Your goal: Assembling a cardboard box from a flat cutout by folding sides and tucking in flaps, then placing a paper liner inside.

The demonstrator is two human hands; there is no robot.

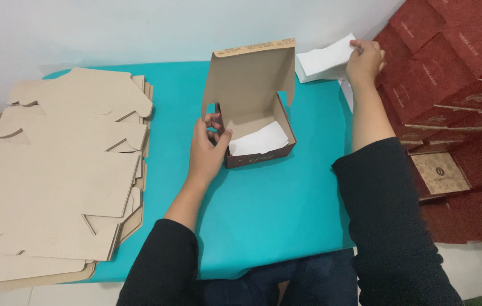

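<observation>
Box (259, 133) assembly on teal table (275, 209); one head view.

Head view: small dark-sided cardboard box stands open mid-table, lid flap upright, a white paper liner (258, 139) lying inside. Left hand (207, 148) grips the box's left wall, fingers curled and pinching its edge. Right hand (364, 61), up and right of the box, pinches the top white sheet (326, 59) of a paper stack. Flat box blanks (62, 170) are piled well left of the box; finished dark red boxes (451, 68) stacked right. Risk, as judged: the one-sided grip could tip or skew the light box, and the pinch may lift two sheets.
</observation>
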